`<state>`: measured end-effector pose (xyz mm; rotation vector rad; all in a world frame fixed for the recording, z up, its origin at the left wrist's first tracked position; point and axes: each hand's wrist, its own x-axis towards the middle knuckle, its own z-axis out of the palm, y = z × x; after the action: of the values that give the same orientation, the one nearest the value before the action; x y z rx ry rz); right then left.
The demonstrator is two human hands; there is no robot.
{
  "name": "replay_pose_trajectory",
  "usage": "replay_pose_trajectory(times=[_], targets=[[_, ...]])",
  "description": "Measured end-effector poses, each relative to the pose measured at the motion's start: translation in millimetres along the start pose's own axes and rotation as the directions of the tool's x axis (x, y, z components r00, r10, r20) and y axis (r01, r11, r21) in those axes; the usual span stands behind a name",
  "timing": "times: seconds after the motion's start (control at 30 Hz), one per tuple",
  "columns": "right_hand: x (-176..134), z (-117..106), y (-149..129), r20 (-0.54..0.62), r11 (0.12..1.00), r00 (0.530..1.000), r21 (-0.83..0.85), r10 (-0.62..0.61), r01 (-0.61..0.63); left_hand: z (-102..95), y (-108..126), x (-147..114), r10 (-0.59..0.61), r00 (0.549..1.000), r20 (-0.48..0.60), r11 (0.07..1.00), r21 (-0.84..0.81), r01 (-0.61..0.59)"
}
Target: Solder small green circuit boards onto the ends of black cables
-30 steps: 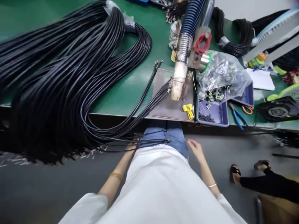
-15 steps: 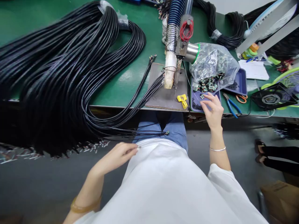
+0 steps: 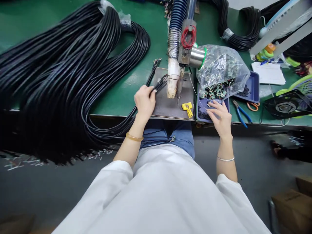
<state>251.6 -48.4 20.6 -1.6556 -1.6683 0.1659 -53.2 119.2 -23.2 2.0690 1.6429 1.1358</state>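
Observation:
My left hand (image 3: 145, 101) is closed at the ends of the black cables (image 3: 159, 85) on the brown board (image 3: 162, 105), thumb and forefinger pinching a cable. My right hand (image 3: 221, 119) hovers over the front of the purple-blue tray (image 3: 226, 106), thumb and fingers apart. Close to its fingertips lies a small circuit board (image 3: 209, 103). Behind it, more small circuit boards (image 3: 214, 91) spill from a clear plastic bag (image 3: 219, 61). Several cables with a small board at their end (image 3: 173, 138) rest across my lap.
A soldering iron fixture (image 3: 180, 74) and a wrapped hose (image 3: 172, 78) hang over the board, beside a solder spool (image 3: 198, 58). A yellow clip (image 3: 187, 109) lies below. Blue-handled pliers (image 3: 241, 113) sit right of the tray. A large cable bundle (image 3: 60, 81) covers the left.
My left hand has moved up and right from beside my lap to the cable ends on the board. My right hand stays over the tray, its fingers slightly shifted.

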Motion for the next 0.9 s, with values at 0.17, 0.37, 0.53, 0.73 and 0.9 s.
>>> replay_pose_trajectory(times=[0.17,0.37,0.53,0.73,0.9], targets=[[-3.9,-30.0,-59.8,0.036,0.899,0.997,0.436,-0.061,0.04,-3.0,-2.9,12.1,-0.325,0.918,-0.226,0.827,-0.539,0.16],[-4.9,-27.2,-65.0,0.16,0.997,0.985,-0.021,-0.069,0.073,-34.5,57.8,-51.6,-0.088,0.967,-0.239,0.869,-0.493,-0.042],[14.6,0.4,5.1,-0.114,0.908,0.97,-0.342,0.216,-0.242,-28.5,77.6,-108.6,0.252,0.919,0.303,0.918,-0.375,-0.128],[27.6,11.8,22.5,0.002,0.94,0.988,-0.309,0.156,-0.148,-21.5,53.0,-131.0,0.433,0.202,0.878,0.605,-0.449,0.658],[20.4,6.8,-4.6,-0.062,0.966,0.964,0.02,0.258,-0.257,-32.1,39.7,-131.9,0.115,0.362,0.925,0.008,-0.365,0.931]])
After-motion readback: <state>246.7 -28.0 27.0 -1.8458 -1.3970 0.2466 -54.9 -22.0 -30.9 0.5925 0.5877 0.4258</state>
